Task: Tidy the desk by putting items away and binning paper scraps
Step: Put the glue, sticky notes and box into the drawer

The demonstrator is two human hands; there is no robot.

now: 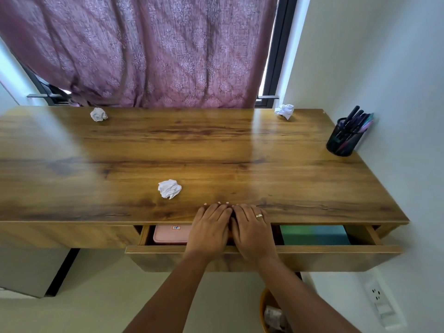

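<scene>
Three crumpled white paper balls lie on the wooden desk: one near the front, one at the back left, one at the back right. The drawer under the desk's front edge stands partly pulled out. Inside it are a pink box on the left and a green-blue book on the right. My left hand and my right hand lie side by side over the drawer's middle, fingers straight, fingertips at the desk's front edge. What is under them is hidden.
A black mesh pen holder full of pens stands at the desk's back right, by the white wall. An orange bin with paper in it sits on the floor below my right arm. A purple curtain hangs behind the desk.
</scene>
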